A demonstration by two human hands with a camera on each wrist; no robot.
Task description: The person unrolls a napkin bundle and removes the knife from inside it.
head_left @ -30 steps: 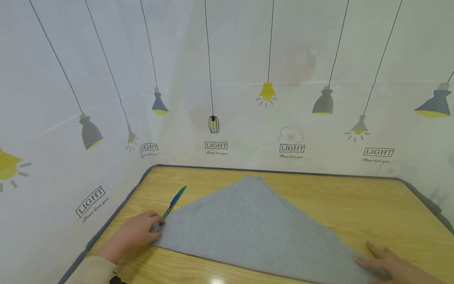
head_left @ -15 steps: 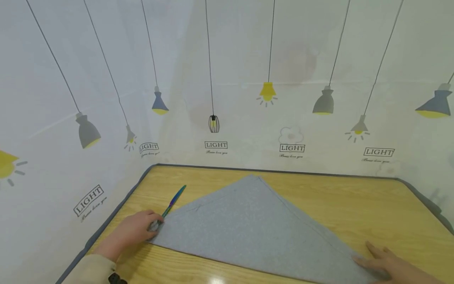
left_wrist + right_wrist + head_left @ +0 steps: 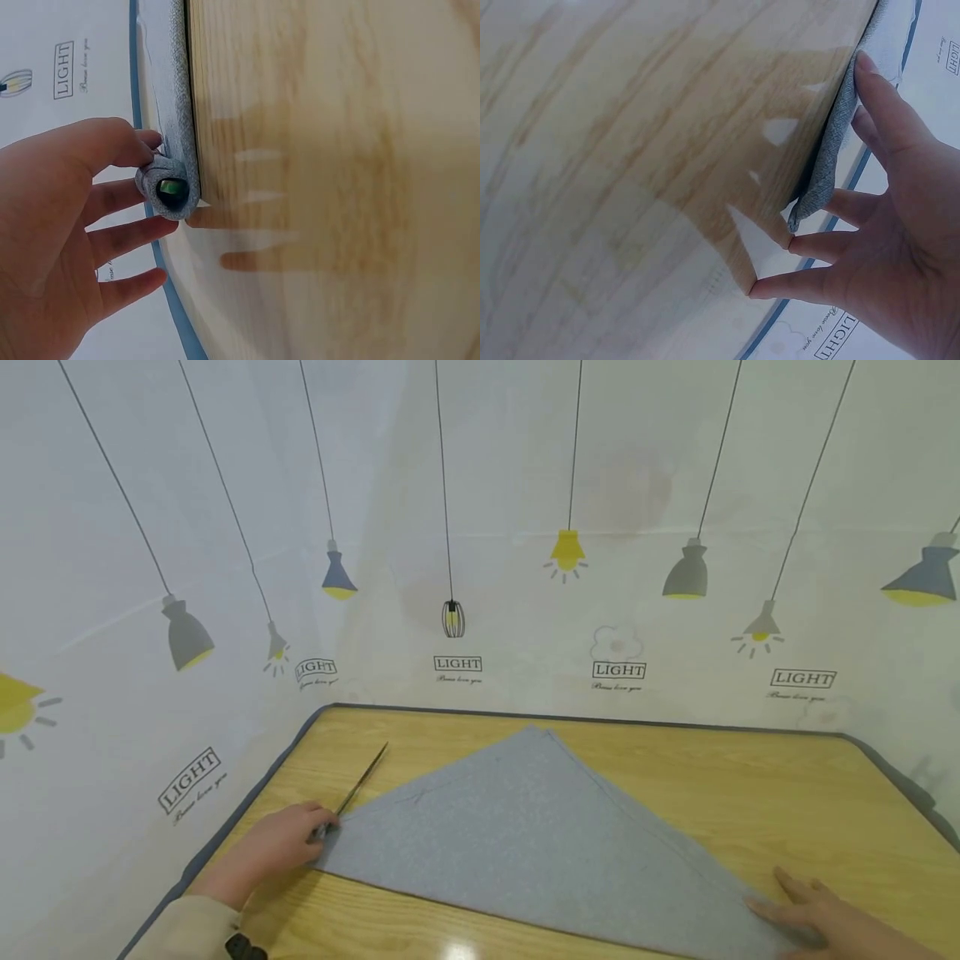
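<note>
A grey cloth napkin (image 3: 540, 843), folded into a triangle, lies on the table with its peak pointing away from me. At its left corner my left hand (image 3: 281, 839) pinches the cloth, which is rolled around the handle of a table knife (image 3: 362, 778). The knife's blade sticks out past the far edge, seen nearly edge-on. In the left wrist view the shiny green handle end (image 3: 173, 187) shows inside the small cloth roll (image 3: 150, 178). My right hand (image 3: 817, 914) rests on the right corner with its fingers extended; the right wrist view shows them spread along the cloth edge (image 3: 825, 165).
The light wood-grain table (image 3: 750, 793) has a dark blue border (image 3: 480, 714) along its back and sides. Behind it hangs a pale wall covering (image 3: 510, 460) printed with lamps and lettering. A dark watch or band (image 3: 243, 947) sits at my left sleeve.
My left hand has shifted slightly left and turned the roll, so the knife's blade has gone from its colourful flat side to edge-on. The right hand stays in place.
</note>
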